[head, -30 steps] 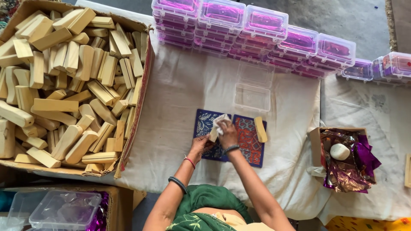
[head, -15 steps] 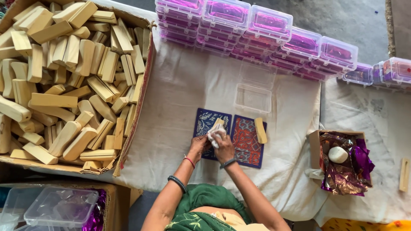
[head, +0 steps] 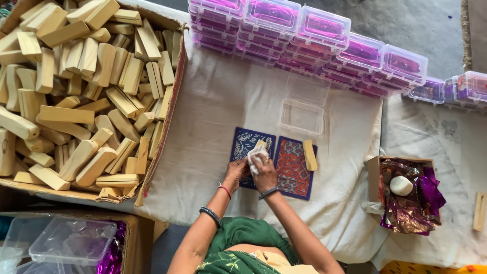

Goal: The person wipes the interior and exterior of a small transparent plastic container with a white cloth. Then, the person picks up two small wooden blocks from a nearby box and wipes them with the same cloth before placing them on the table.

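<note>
- Two bare hands meet over a dark blue patterned mat (head: 245,147) on the cream cloth-covered work surface (head: 213,116).
- The right hand (head: 264,175) presses a crumpled white cloth (head: 255,161) against a pale wooden block (head: 260,145), fingers curled around it.
- The left hand (head: 236,170) grips the block's lower end, just beside the right.
- A second pale wooden block (head: 309,155) lies on the neighbouring red-and-blue patterned mat (head: 291,170).
- An empty clear plastic box (head: 302,116) sits just beyond the mats.
- A big cardboard box of wooden blocks (head: 172,101) stands to the left.
</note>
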